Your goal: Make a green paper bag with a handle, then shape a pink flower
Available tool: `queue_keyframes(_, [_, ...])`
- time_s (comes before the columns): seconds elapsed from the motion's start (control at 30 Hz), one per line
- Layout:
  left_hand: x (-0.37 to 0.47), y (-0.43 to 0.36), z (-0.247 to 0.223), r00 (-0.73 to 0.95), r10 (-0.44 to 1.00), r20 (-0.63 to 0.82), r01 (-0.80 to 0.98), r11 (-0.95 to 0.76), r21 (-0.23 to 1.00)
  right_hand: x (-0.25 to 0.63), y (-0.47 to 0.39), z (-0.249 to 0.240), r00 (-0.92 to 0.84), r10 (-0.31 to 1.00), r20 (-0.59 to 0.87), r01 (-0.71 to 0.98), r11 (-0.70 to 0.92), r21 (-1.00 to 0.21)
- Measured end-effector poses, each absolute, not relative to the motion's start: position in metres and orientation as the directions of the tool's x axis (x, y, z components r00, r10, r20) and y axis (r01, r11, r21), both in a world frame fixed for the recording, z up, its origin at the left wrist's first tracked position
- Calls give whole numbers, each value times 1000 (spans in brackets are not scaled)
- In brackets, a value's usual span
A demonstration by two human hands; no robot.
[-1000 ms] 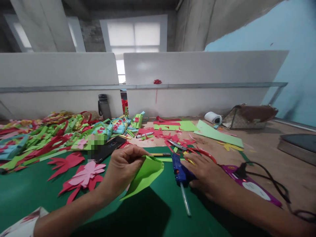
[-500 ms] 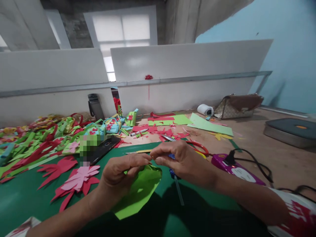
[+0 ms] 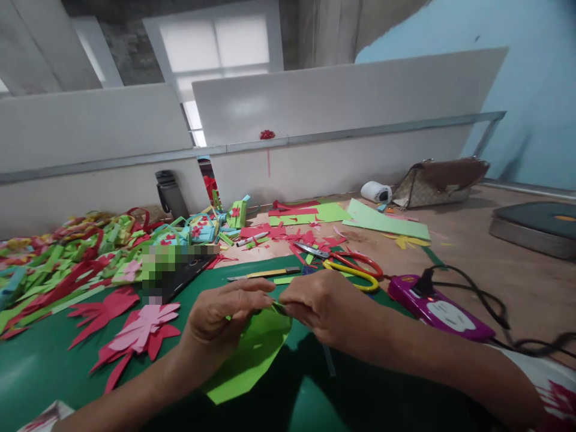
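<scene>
A bright green sheet, thin like foam or paper, hangs between my hands above a dark green mat. My left hand pinches its upper edge, thumb and fingers closed. The fingertips of my right hand are closed on the sheet's top right corner, close to the left fingertips. Exactly how the edge is folded there is hidden by the fingers. Below my right hand a clear glue stick pokes out; the blue tool around it is mostly covered.
Beyond my hands lie a yellow-handled cutter knife and scissors with red and yellow handles. A purple power strip with a cord is at right. Pink and red petal cutouts, a black phone and heaped colourful pieces lie left.
My right hand has lowered slightly and now pinches the sheet's corner beside my left fingertips. The scissors and cutter knife show more fully. The camera view has tilted a little.
</scene>
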State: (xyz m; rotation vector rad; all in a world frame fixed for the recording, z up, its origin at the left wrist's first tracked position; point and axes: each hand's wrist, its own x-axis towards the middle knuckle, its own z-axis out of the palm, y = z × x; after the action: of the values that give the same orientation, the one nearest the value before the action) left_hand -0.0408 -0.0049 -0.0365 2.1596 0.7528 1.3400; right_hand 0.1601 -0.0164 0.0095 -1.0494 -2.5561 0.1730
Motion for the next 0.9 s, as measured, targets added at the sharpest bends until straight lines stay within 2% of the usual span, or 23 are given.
queue_keyframes(0.3, [-42,-7,-35,445,666,599,277,-738,615,157,-11,-6,-653,698,294,696,706,-131])
queue_keyframes(0.5, [-45,-10,-26,522,665,534,355,-739,573,157,-14,-11,-682,608,407,663,748,-7])
queue_keyframes(0.6, [-46,-10,-22,545,646,535,374,-758,534,157,-14,-10,-678,612,408,673,740,9])
queue_keyframes(0.77, [-43,-7,-21,576,590,567,356,-804,476,157,-10,-10,-656,627,421,672,738,-53])
queue_keyframes(0.83, [-42,-4,-23,553,554,622,341,-832,438,157,-8,-9,-625,658,421,661,732,-163])
queue_keyframes(0.9, [-42,-1,-28,539,508,671,317,-861,397,156,-7,-6,-584,713,388,630,699,-338])
